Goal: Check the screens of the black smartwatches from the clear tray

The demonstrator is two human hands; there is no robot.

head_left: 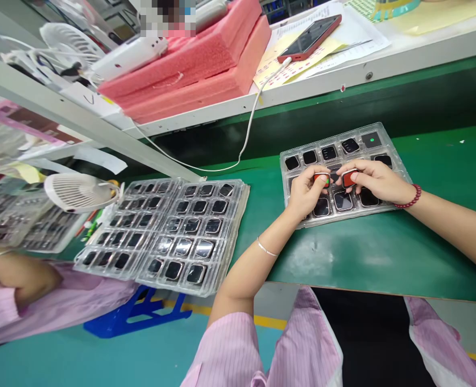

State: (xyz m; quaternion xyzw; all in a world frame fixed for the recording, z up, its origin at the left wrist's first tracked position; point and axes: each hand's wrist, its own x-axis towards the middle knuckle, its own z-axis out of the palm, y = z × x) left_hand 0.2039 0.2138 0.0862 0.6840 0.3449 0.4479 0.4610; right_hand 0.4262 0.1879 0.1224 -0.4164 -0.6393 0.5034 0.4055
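My left hand [305, 189] pinches a smartwatch [322, 180] whose lit screen shows red and a bit of green, the thumb lying over its face. In my right hand [370, 179] is a second smartwatch [348, 178] with a red screen, gripped between thumb and fingers. The two watches are close side by side, apart from each other. Both hands are above a clear plastic tray [314, 221] of dark-screened watches, one of them a watch face [343, 200] just below my hands. A square at the tray's far right corner carries a green dot [372, 140].
Stacked clear trays [232, 236] of watches lie to the left, by a small white fan [79, 192]. A co-worker's arm [16, 274] is at far left. On the shelf are red foam blocks [181, 80] and a phone [310, 37] with a white cable [251, 123] hanging down.
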